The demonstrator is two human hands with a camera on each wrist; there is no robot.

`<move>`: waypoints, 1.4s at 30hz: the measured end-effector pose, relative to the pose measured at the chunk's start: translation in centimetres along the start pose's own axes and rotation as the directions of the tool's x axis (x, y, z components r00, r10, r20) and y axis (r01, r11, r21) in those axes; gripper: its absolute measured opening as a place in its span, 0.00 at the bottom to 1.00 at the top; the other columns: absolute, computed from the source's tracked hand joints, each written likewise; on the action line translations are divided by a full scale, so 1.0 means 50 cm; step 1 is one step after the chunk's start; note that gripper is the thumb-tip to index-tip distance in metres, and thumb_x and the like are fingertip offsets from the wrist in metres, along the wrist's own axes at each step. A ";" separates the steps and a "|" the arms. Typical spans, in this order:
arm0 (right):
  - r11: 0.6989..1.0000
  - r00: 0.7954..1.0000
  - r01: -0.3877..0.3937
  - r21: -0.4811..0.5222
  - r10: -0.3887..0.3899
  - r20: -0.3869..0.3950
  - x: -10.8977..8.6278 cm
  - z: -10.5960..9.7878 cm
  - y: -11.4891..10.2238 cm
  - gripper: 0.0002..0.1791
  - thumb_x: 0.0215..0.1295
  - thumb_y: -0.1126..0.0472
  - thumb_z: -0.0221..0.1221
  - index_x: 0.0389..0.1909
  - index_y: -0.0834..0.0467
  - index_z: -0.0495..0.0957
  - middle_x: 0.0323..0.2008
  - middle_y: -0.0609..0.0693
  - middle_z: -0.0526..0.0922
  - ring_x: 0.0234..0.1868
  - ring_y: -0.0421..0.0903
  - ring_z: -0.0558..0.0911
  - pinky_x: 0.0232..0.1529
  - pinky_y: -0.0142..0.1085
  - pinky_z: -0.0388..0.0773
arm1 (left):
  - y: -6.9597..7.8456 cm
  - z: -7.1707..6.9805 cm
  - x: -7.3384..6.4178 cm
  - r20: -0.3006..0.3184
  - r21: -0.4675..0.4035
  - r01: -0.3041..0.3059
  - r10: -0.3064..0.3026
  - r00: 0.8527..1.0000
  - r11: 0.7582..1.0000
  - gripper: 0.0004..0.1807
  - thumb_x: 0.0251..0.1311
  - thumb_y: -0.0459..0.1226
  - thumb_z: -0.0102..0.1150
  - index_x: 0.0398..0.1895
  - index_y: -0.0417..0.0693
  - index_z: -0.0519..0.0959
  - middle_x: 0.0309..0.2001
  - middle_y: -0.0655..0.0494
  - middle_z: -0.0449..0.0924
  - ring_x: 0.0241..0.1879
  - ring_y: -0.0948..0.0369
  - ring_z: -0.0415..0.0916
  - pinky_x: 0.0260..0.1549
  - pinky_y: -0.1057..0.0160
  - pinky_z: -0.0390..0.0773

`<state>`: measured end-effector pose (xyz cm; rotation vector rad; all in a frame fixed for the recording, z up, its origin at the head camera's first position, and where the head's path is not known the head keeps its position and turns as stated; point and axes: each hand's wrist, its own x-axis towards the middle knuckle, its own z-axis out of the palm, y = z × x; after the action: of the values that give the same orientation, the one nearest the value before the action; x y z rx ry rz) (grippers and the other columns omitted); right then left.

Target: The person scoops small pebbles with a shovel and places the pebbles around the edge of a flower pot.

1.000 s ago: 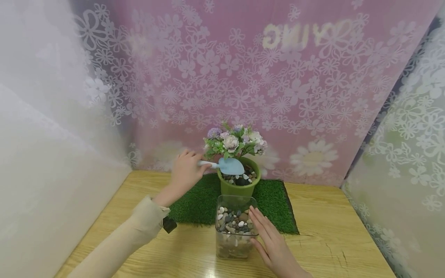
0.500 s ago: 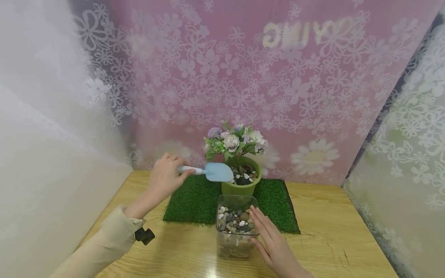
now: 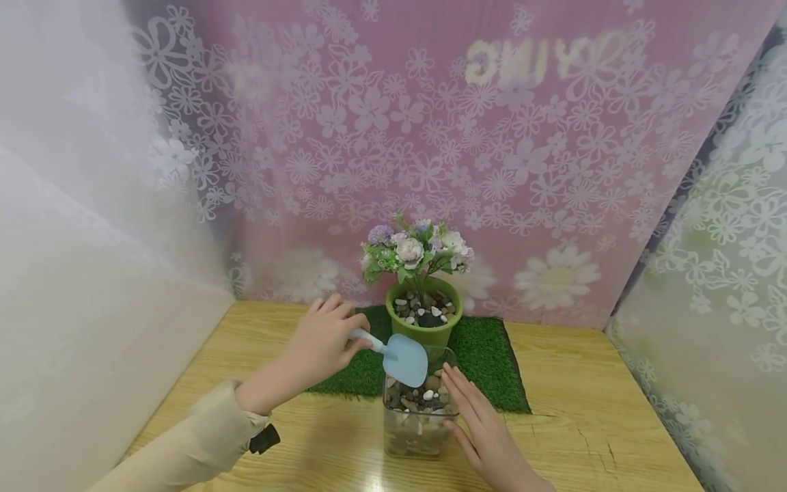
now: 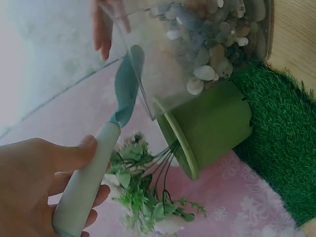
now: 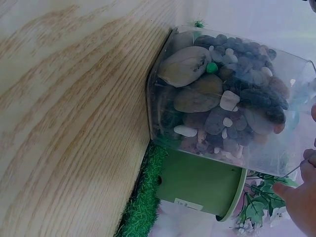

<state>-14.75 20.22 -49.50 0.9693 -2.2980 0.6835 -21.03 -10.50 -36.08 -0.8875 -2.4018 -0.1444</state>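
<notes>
My left hand (image 3: pixel 320 345) grips the white handle of a small trowel (image 3: pixel 406 360), its thumb and fingers wrapped round it in the left wrist view. The trowel's light blue blade is over the mouth of a clear square container (image 3: pixel 412 437) partly filled with mixed pebbles (image 5: pixel 217 98). Straight fingers of my right hand (image 3: pixel 486 430) rest against the container's right side. Just behind stands a green flowerpot (image 3: pixel 424 333) with pebbles round the stems of white and purple flowers (image 3: pixel 410 251).
Under the pot lies a mat of artificial grass (image 3: pixel 494 362) on the wooden table (image 3: pixel 572 383). A pink flowered curtain (image 3: pixel 369 137) hangs behind, with pale sheets at both sides. A black strap (image 3: pixel 264 439) is at my left wrist.
The trowel first drew back leftward from over the flowerpot. It then came right and down to the clear container. My right hand has stayed in place.
</notes>
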 end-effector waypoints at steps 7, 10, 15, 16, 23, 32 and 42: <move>1.000 1.000 -0.010 -0.008 0.010 0.017 -0.001 0.003 0.003 0.37 0.74 0.57 0.58 0.79 0.61 0.56 0.77 0.58 0.59 0.78 0.51 0.58 0.76 0.28 0.42 | 0.033 0.025 0.016 0.014 0.173 -0.194 0.194 0.981 0.966 0.11 0.57 0.51 0.72 0.35 0.58 0.84 0.35 0.59 0.76 0.38 0.57 0.63 0.39 0.60 0.61; 1.000 1.000 -0.009 -0.006 0.009 0.016 -0.002 0.004 0.003 0.37 0.73 0.58 0.60 0.78 0.62 0.57 0.77 0.58 0.59 0.78 0.51 0.58 0.75 0.28 0.42 | 0.042 0.044 0.018 0.027 0.222 -0.261 0.262 0.965 0.939 0.12 0.59 0.53 0.70 0.37 0.58 0.84 0.39 0.58 0.79 0.40 0.58 0.66 0.42 0.60 0.66; 1.000 1.000 -0.002 0.007 0.002 0.007 -0.002 0.003 0.003 0.35 0.75 0.56 0.58 0.77 0.64 0.59 0.77 0.59 0.60 0.78 0.51 0.58 0.75 0.27 0.43 | 0.055 0.060 0.020 -0.008 0.247 -0.298 0.309 0.951 0.922 0.12 0.60 0.53 0.69 0.38 0.59 0.84 0.44 0.57 0.81 0.43 0.58 0.70 0.45 0.60 0.70; 1.000 1.000 -0.001 0.010 0.001 0.006 -0.002 0.002 0.002 0.35 0.76 0.56 0.57 0.77 0.65 0.58 0.77 0.59 0.60 0.78 0.51 0.58 0.75 0.27 0.43 | 0.057 0.062 0.021 -0.019 0.228 -0.287 0.299 0.954 0.930 0.12 0.59 0.53 0.70 0.38 0.59 0.84 0.43 0.58 0.81 0.43 0.58 0.70 0.44 0.60 0.70; 1.000 1.000 0.001 0.011 -0.001 0.005 0.000 0.001 0.002 0.33 0.79 0.52 0.52 0.76 0.66 0.59 0.77 0.59 0.59 0.78 0.51 0.59 0.75 0.27 0.43 | 0.058 0.086 0.021 -0.010 0.131 -0.185 0.188 0.982 0.974 0.12 0.58 0.53 0.71 0.35 0.59 0.84 0.35 0.60 0.77 0.37 0.58 0.65 0.37 0.61 0.61; 1.000 1.000 0.010 0.013 -0.010 -0.008 -0.001 0.005 0.001 0.36 0.74 0.58 0.58 0.77 0.65 0.58 0.77 0.60 0.60 0.78 0.53 0.59 0.75 0.28 0.43 | 0.054 0.070 0.019 0.208 0.001 -0.021 0.020 0.978 1.000 0.14 0.60 0.55 0.68 0.36 0.58 0.87 0.32 0.62 0.79 0.32 0.61 0.60 0.34 0.62 0.56; 1.000 1.000 0.013 0.015 -0.012 -0.014 -0.001 0.003 0.000 0.37 0.71 0.60 0.61 0.76 0.66 0.59 0.76 0.60 0.60 0.78 0.52 0.58 0.75 0.28 0.44 | 0.069 0.069 0.019 0.233 -0.078 0.114 -0.093 0.968 0.990 0.12 0.59 0.53 0.70 0.33 0.57 0.87 0.30 0.63 0.79 0.30 0.61 0.61 0.33 0.62 0.60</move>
<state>-14.76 20.15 -49.66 0.9823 -2.2763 0.7010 -21.09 -6.33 -38.73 -0.8593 -2.6769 -0.2021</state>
